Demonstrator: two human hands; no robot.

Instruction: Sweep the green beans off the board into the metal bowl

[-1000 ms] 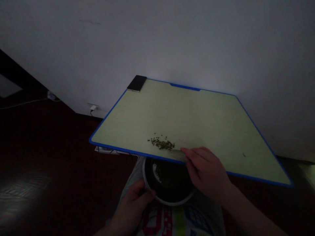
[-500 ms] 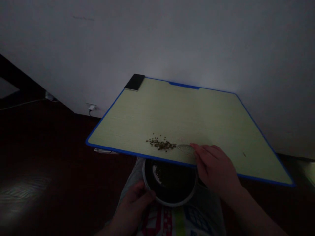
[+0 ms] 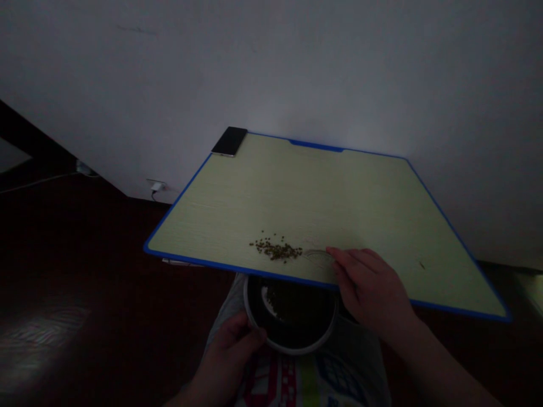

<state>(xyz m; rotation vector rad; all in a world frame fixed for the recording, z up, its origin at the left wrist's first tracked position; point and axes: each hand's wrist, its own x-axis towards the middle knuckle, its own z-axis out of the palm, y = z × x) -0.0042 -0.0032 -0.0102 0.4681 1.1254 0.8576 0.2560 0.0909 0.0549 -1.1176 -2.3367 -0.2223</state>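
On the pale table (image 3: 331, 192) near its front edge lies a loose pile of small brown-green beans or seeds (image 3: 278, 250). My right hand (image 3: 369, 288) pinches a thin metal utensil (image 3: 314, 252), perhaps a spoon or fork; its far end rests at the right side of the pile. Below the table edge, a dark bowl (image 3: 292, 347) with a light rim sits over my lap, partly covered by the tabletop. Dark grains (image 3: 275, 299) show dimly inside it. With thumb and fingers, my left hand (image 3: 237, 342) grips the bowl's left rim.
A black phone (image 3: 230, 141) lies on the table's far left corner. The table's blue edging (image 3: 241, 268) runs above the bowl. A small dark sliver (image 3: 421, 264) lies at the right. Behind stands a pale wall (image 3: 297, 68) with a plugged-in charger (image 3: 157, 187).
My right hand has moved right and slightly up with the utensil, from the table's front edge to the right of the pile. My left hand keeps its hold on the bowl.
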